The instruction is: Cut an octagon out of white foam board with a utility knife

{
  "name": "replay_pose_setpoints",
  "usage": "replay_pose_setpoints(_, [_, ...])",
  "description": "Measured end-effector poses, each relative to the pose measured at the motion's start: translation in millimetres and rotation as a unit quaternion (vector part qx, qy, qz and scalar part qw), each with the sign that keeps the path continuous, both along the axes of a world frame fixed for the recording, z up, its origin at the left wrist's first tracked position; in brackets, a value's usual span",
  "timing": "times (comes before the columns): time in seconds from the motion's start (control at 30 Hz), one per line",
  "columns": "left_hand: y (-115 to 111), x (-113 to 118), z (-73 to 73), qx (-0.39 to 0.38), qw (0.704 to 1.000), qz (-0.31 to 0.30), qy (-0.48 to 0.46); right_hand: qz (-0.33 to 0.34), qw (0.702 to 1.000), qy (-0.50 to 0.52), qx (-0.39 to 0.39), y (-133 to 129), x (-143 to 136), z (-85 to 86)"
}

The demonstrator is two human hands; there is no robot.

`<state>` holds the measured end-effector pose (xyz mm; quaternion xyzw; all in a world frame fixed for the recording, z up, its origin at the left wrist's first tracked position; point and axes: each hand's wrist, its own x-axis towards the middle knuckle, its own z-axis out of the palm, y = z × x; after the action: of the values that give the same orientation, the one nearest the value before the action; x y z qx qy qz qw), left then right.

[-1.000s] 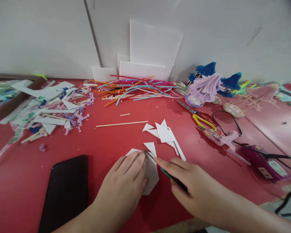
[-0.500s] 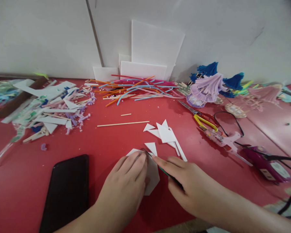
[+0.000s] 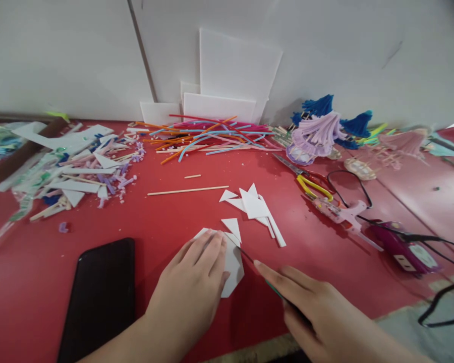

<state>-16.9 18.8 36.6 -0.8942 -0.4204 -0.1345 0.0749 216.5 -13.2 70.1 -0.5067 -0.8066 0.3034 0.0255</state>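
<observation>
My left hand (image 3: 192, 275) lies flat with its fingers stretched over a white foam board piece (image 3: 232, 275), pressing it against the red table. The piece has angled corners, and its left part is hidden under my fingers. My right hand (image 3: 306, 302) is closed round the dark and green handle of a craft knife (image 3: 274, 288). The thin blade points up and left, its tip at the upper right edge of the piece. A white triangular offcut (image 3: 232, 228) lies just beyond that edge. More white offcuts (image 3: 254, 205) are piled a little farther back.
A black phone (image 3: 100, 297) lies left of my left hand. Scraps (image 3: 87, 171) cover the left back. Coloured pipe cleaners (image 3: 212, 135) and thin sticks (image 3: 189, 190) lie ahead. At right are pliers (image 3: 314, 185), a pink glue gun (image 3: 342, 214), a purple corded box (image 3: 404, 247) and small umbrella-shaped crafts (image 3: 318, 132).
My right hand has drawn the knife down and right, from beside my left fingertips to the piece's upper right edge. The left hand stays on the piece. The view has shifted slightly.
</observation>
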Motion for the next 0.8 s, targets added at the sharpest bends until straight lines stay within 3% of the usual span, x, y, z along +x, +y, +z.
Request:
replay_pose_setpoints(0.13, [1,0,-1.4,-0.014,1.000,-0.002,0.021,-0.017,0.999,0.025,0.009,-17,12,-3.1])
replay_pose_setpoints(0.27, [0,0,1.9,-0.043,0.999,0.008,0.023,-0.036,0.997,0.054,0.044,-15,23,-2.4])
replay_pose_setpoints(0.43, [5,4,29.3,-0.133,0.989,0.028,0.059,-0.107,0.976,0.036,0.188,25,39,2.4])
replay_pose_setpoints(0.57, [31,15,49.6,-0.171,0.981,0.073,0.051,-0.129,0.961,-0.032,0.243,73,38,-1.4])
replay_pose_setpoints(0.67, [58,19,47.9,-0.183,0.981,0.055,0.036,-0.137,0.948,-0.135,0.255,99,30,-10.4])
replay_pose_setpoints(0.8, [85,19,33.7,-0.211,0.977,0.027,0.027,-0.120,0.946,-0.166,0.250,108,24,-18.7])
